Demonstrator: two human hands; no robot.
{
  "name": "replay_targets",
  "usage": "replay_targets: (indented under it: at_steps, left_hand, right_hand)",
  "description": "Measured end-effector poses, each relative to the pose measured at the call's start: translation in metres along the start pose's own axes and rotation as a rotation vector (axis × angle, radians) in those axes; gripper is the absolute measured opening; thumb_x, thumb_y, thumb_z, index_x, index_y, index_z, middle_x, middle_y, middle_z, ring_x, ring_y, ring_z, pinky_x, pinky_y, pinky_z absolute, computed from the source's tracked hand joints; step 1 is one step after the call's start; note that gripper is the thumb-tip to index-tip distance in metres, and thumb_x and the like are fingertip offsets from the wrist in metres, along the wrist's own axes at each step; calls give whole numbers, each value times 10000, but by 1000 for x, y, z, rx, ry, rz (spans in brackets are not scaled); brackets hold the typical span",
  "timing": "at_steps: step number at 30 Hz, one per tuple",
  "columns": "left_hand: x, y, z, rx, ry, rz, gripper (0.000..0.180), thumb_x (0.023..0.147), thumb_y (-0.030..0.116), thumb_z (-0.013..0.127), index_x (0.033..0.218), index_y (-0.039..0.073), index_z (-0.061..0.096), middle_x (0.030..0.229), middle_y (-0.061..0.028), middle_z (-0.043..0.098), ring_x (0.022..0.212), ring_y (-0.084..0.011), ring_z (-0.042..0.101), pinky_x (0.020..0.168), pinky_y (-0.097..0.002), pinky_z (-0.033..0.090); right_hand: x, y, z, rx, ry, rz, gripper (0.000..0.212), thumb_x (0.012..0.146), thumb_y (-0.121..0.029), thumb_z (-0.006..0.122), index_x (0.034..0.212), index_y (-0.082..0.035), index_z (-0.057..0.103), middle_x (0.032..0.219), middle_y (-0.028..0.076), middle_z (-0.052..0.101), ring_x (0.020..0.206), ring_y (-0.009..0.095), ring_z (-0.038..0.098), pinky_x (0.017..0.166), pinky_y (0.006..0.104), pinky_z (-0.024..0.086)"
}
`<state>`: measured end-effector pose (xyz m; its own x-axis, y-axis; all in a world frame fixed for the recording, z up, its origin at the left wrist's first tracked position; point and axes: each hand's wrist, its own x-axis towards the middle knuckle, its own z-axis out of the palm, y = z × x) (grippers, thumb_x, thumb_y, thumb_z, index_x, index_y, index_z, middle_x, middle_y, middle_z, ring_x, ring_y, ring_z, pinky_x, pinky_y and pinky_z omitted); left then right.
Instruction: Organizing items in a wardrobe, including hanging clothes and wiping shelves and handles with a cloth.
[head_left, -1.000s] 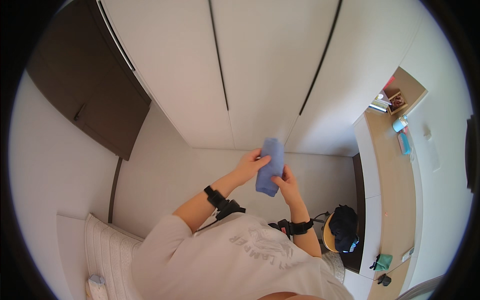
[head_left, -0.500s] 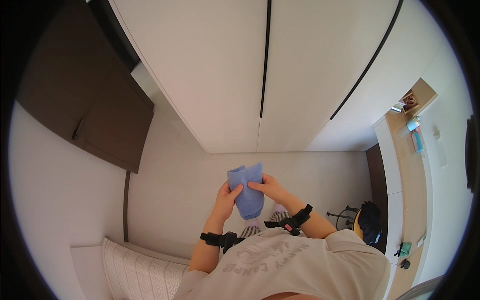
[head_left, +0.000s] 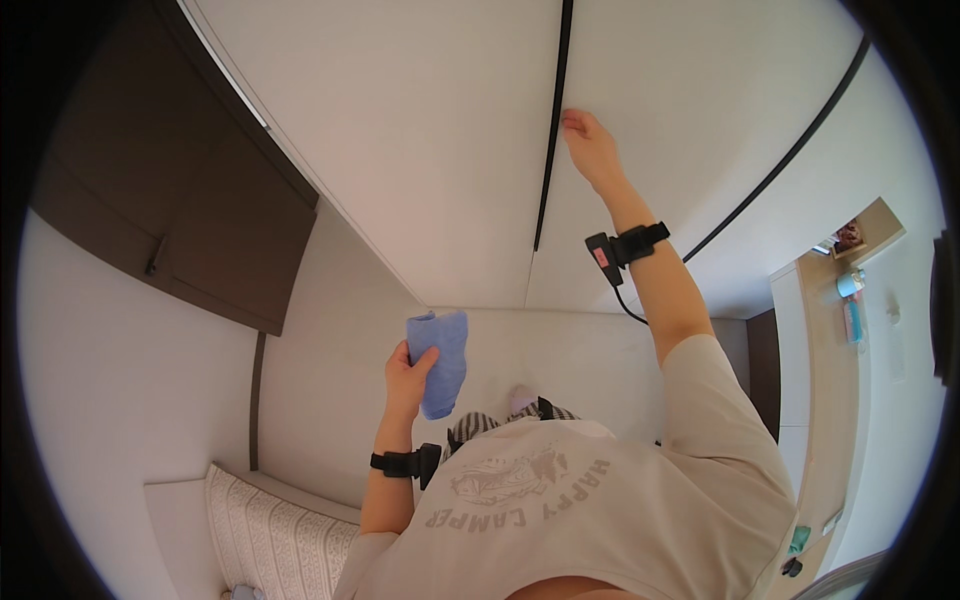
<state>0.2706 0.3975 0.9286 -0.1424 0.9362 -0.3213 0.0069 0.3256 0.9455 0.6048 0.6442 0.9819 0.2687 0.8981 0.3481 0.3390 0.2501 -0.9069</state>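
Note:
My left hand (head_left: 407,378) holds a folded blue cloth (head_left: 447,362) by its left side, the thumb pressed on top and the fingers behind it. The cloth hangs over the floor in front of my body. My right hand (head_left: 590,145) is stretched up and forward to the tall white wardrobe (head_left: 660,90). Its curled fingers are at the long black strip handle (head_left: 550,165) between two of the doors, with the fingertips partly hidden. The wardrobe doors stand closed.
A dark brown door (head_left: 190,220) is at the left. Below it, a patterned cover (head_left: 275,530) lies on a low piece of furniture. Along the right wall runs a wooden counter (head_left: 835,400) with a light blue cup (head_left: 851,283) and a small blue box (head_left: 852,322).
My right hand has let go of the blue cloth and reached up to the wardrobe handle. My left hand keeps the cloth and has moved a little left.

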Motion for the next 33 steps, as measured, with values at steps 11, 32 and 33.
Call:
replay_targets:
  at_steps: [11, 32, 33]
  left_hand:
    - [50, 84, -22, 400, -166, 189, 280, 777, 116, 660, 1013, -7, 574, 849, -71, 628, 740, -114, 569, 678, -272, 475]
    - [69, 408, 163, 307, 215, 2403, 385, 789, 7, 544, 1169, 62, 561, 1297, -215, 463, 1193, -409, 441, 964, -405, 403]
    - [71, 405, 169, 336, 232, 2413, 376, 778, 1, 547, 1151, 44, 566, 1276, -213, 485, 1177, -415, 454, 959, -407, 408]
  right_hand:
    - [-19, -54, 94, 300, 22, 173, 328, 793, -13, 364, 1048, -21, 571, 954, 31, 575, 872, 122, 513, 719, 275, 431]
    - [-100, -105, 54, 715, -296, 207, 387, 721, -14, 367, 1037, -12, 590, 998, 39, 585, 954, 120, 508, 775, 245, 406]
    - [-99, -107, 56, 717, -299, 209, 387, 721, -14, 367, 1037, -12, 590, 998, 39, 585, 954, 120, 508, 775, 245, 406]
